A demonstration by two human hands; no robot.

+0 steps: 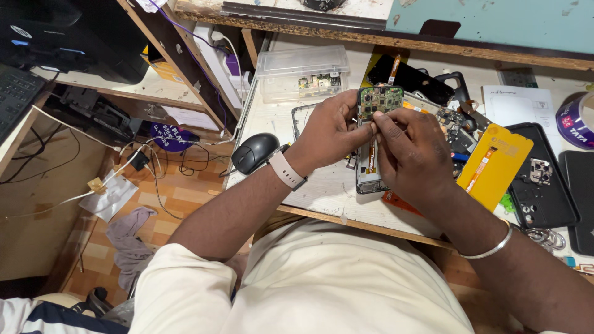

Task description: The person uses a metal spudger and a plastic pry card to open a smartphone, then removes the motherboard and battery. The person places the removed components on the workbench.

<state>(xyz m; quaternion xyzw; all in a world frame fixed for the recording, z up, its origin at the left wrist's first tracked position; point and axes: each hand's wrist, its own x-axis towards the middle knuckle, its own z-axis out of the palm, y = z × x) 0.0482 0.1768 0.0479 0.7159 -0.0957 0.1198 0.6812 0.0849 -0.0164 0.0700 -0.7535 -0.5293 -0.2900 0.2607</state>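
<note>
My left hand (329, 131) and my right hand (413, 151) meet over the white worktable (322, 192). Together they hold an opened phone (373, 124) upright, its green circuit board and camera lenses showing at the top. My left fingers grip its left edge. My right thumb and forefinger pinch at the board's lower edge. An orange flex strip runs down the phone's body between my hands. A pale watch band sits on my left wrist, a metal bangle on my right.
A black mouse (254, 152) lies left of my hands. A clear plastic box (303, 71) with small boards stands behind. Right of my hands are a yellow panel (499, 162), a black phone shell (544, 185) and a purple tape roll (576, 120). Cables trail on the floor at left.
</note>
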